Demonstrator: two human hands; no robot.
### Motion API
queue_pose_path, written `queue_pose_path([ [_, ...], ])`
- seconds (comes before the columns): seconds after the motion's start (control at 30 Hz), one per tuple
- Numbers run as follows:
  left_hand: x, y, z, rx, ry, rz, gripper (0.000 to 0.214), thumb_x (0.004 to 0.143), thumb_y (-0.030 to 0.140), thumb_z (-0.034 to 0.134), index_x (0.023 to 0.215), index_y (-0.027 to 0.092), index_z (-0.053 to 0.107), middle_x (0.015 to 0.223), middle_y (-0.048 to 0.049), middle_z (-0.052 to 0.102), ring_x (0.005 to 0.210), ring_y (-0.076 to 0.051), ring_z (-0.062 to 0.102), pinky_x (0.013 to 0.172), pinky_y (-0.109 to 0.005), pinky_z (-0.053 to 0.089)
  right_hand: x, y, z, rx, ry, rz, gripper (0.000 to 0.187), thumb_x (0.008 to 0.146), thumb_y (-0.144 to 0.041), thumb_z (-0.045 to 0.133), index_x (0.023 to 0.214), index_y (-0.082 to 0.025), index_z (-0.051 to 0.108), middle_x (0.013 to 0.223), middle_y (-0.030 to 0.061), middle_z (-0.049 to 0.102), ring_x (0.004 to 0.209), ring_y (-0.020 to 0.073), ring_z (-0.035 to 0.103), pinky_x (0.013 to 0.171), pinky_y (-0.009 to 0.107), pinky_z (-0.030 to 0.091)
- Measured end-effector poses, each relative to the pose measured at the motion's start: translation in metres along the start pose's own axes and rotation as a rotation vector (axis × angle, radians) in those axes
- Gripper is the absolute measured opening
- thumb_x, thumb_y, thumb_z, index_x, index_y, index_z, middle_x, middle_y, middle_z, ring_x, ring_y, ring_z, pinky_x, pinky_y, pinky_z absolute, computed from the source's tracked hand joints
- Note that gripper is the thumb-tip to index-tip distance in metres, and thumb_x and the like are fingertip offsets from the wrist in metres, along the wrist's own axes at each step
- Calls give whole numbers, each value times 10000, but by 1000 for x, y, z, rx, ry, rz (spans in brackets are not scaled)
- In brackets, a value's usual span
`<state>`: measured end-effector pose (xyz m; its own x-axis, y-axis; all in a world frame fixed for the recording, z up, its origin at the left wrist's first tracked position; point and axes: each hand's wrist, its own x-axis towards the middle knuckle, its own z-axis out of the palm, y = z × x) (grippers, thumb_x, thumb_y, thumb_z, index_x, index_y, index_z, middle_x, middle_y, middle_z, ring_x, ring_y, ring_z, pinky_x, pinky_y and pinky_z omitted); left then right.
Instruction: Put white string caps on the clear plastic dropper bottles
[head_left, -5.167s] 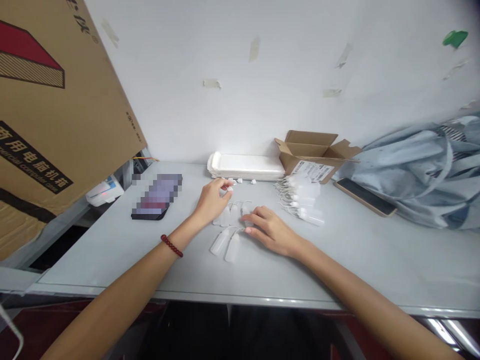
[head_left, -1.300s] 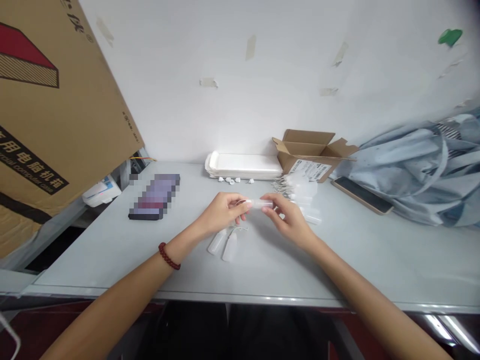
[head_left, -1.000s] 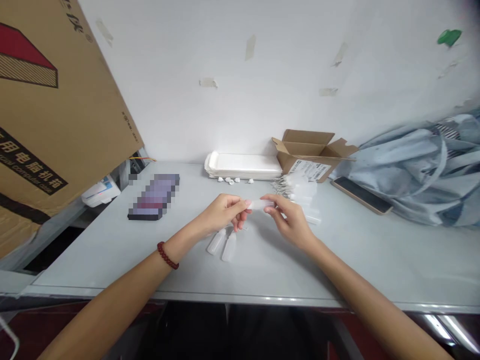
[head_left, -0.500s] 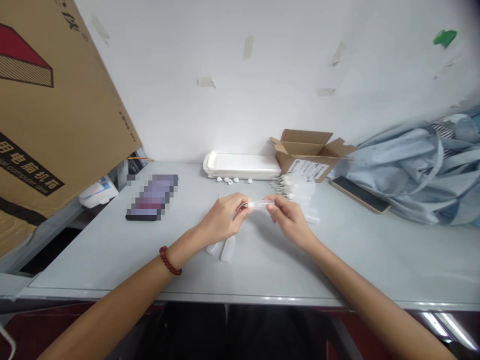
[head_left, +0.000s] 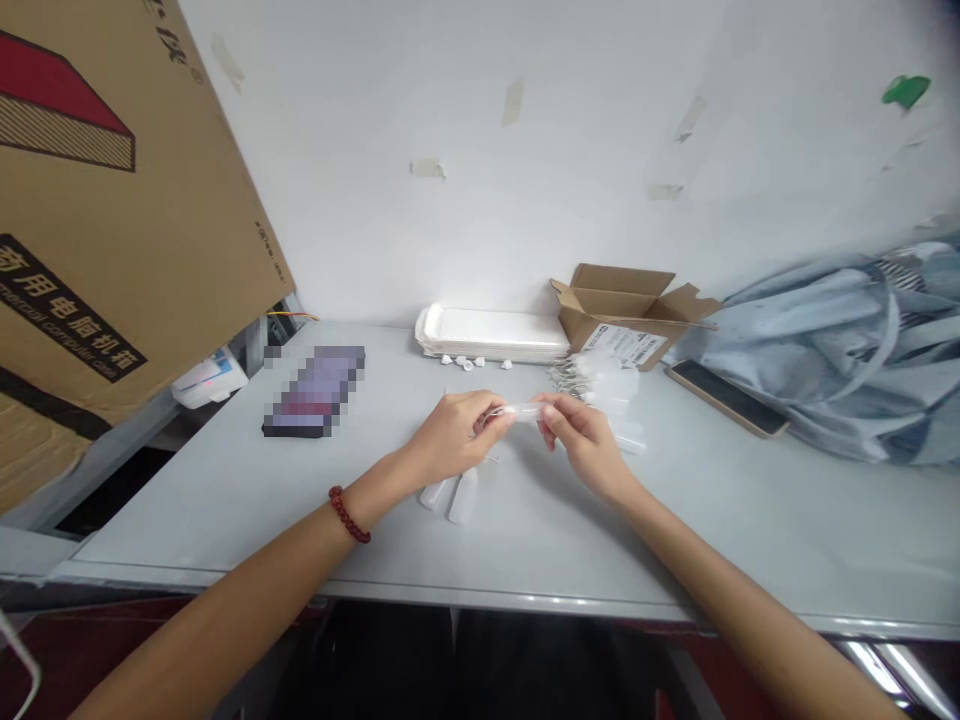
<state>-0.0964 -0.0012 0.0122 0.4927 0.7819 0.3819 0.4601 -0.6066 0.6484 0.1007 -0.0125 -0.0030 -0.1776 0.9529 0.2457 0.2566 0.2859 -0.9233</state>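
Note:
Between my two hands is a small translucent plastic bottle, lying roughly level above the table. My left hand is closed in a pinch at its white top end, where a thin wire-like tip shows by the fingers. The other end sits in the pinched fingers of my right hand, which partly cover it. Two similar bottles lie on the table just below my left hand. Past my right hand is a heap of more such bottles with thin metal tips pointing left.
Several small white caps lie before a stack of white flat packs. An open carton stands behind the heap. One phone rests by a blue cloth; a blurred dark device lies left, near a large cardboard box.
The camera view has shifted slightly, so the scene appears a little farther right. My left fingertips have moved over the bottle's white top; both hands still hold the bottle.

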Motion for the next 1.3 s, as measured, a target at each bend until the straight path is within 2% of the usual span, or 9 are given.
queue_pose_path([
  [0.1,0,2,-3,-140,-71,-144,288,895,385,443,851,153,607,685,-10,601,624,-124,560,563,-227,408,-3,2,1,-97,21,-36,326,885,-445,463,1012,-179,603,672,-1,526,554,129,468,541,273,383],
  [0.23,1,2,-5,-349,-215,-269,368,887,430,439,722,138,591,640,-25,612,548,-117,575,516,-226,416,-4,1,0,-126,14,-41,333,886,-445,454,999,-175,613,644,-3,518,544,131,471,544,274,391],
  [0.33,2,3,-5,-440,-250,-311,373,878,420,460,664,137,574,598,-14,590,496,-100,543,492,-221,408,-2,-1,0,-103,-10,-12,364,879,-477,450,966,-167,619,577,-18,481,520,133,460,536,277,385],
  [0.53,0,8,-5,-304,-199,-235,370,885,369,463,598,146,535,546,-2,566,495,-102,549,486,-210,385,-1,0,-2,4,-48,25,347,870,-480,482,869,-161,617,526,-34,442,502,123,431,538,279,357],
  [0.7,-1,10,-7,-118,-202,-140,388,903,357,431,592,147,531,526,-5,565,463,-91,507,479,-209,350,1,1,0,248,-84,170,339,810,-497,569,764,-162,593,537,-39,425,450,110,437,481,278,368],
  [0.83,0,6,-4,34,-162,-30,388,911,344,418,579,154,478,540,-5,541,487,-93,457,504,-226,311,2,-1,1,363,-90,238,344,776,-489,616,681,-162,565,554,-39,407,451,97,417,447,266,380],
  [0.97,1,1,-2,106,-113,24,366,913,331,406,603,154,489,541,19,472,500,-92,390,516,-238,282,3,-3,1,315,-70,232,363,781,-488,611,636,-162,543,564,-30,444,456,94,441,462,261,387],
  [1.13,7,-9,-12,12,-37,-126,375,913,343,374,662,151,576,574,16,529,525,-102,457,519,-222,335,6,-4,-7,214,7,169,351,789,-497,591,720,-153,590,607,-9,517,493,100,460,490,262,403],
  [1.3,19,-53,-27,205,207,-239,200,820,190,455,826,166,653,827,-42,681,759,-169,601,682,-258,441,11,-5,-29,68,168,97,337,772,-465,618,903,-156,633,597,-7,558,547,123,513,511,252,418],
])
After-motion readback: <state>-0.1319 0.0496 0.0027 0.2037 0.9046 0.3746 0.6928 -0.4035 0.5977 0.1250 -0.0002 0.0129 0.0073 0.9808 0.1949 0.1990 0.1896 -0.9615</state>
